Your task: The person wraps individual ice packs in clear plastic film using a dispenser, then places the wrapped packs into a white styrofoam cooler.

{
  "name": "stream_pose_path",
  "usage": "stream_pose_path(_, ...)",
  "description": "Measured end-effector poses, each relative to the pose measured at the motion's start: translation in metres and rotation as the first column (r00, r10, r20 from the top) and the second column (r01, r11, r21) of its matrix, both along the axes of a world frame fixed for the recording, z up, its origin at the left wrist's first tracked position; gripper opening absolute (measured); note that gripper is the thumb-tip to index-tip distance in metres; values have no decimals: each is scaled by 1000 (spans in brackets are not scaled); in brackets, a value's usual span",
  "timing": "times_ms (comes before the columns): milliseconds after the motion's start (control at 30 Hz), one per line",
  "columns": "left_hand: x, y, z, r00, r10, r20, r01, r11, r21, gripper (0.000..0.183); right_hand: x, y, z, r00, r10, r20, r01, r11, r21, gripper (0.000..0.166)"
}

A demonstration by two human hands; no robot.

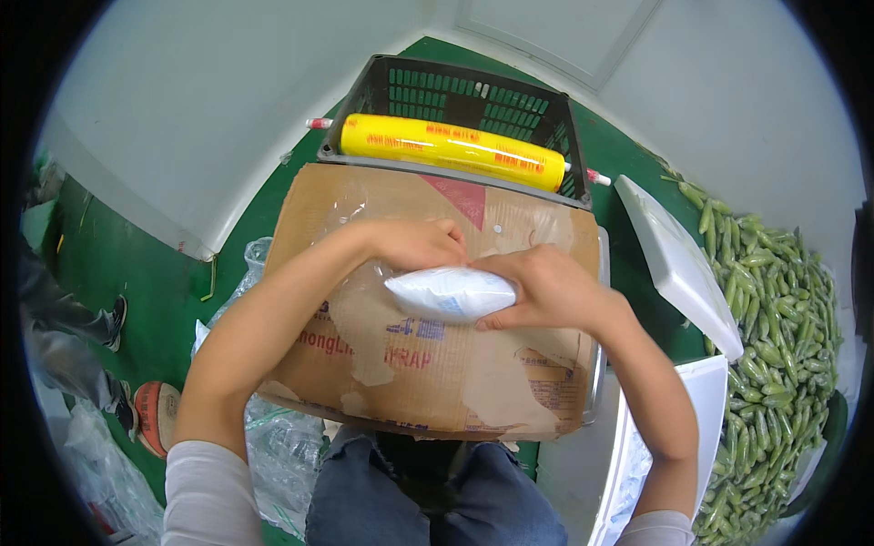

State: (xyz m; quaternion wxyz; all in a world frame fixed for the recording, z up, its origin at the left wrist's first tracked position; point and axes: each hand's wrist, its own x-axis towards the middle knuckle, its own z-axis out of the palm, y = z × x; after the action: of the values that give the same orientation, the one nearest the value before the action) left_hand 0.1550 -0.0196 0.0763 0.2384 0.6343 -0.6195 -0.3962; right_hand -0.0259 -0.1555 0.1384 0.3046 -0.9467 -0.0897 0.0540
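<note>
Over a flattened cardboard sheet (423, 382), my right hand (553, 286) grips the right end of a white plastic pouch (450, 293) bearing blue print. The curled fingers of my left hand (423, 242) meet the pouch's upper edge, close to my right fingertips; whether they pinch it is hidden. Just beyond the cardboard, a yellow roll of cling film (450, 150) lies across the near side of a black plastic crate (573, 116), a rod sticking out at both its ends.
At right, a white foam lid (676, 266) leans near a large heap of wrapped green vegetables (771, 327). An open foam box (710, 403) holds similar white packs. Clear plastic bags (283, 443), a basketball (157, 418) and another person's legs (61, 334) are at left.
</note>
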Motion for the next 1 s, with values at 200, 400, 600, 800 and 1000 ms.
stream_pose_path(200, -29, 59, 20, 987, 115, -115, -145, 938, -313, 40, 4, -8, -36, 831, -155, -534, 242, 966, 95, 62)
stream_pose_path(400, -68, 85, 7, 845, 124, 520, 141, 886, -441, 75, -54, 58, -43, 907, -162, 388, 268, 934, -237, 67)
stream_pose_path(600, -45, 75, 50, 992, -75, 103, 87, 989, -120, 60, -44, 40, -7, 989, -133, 67, 141, 982, -129, 60)
stream_pose_path(800, 8, 29, -6, 995, -19, 100, 17, 1000, 25, 57, -17, 15, -20, 991, -132, -15, 129, 983, -128, 70)
stream_pose_path(1000, 27, -15, -33, 774, 41, 631, 76, 985, -158, 72, -4, 33, -35, 999, -2, 46, 12, 976, -218, 89)
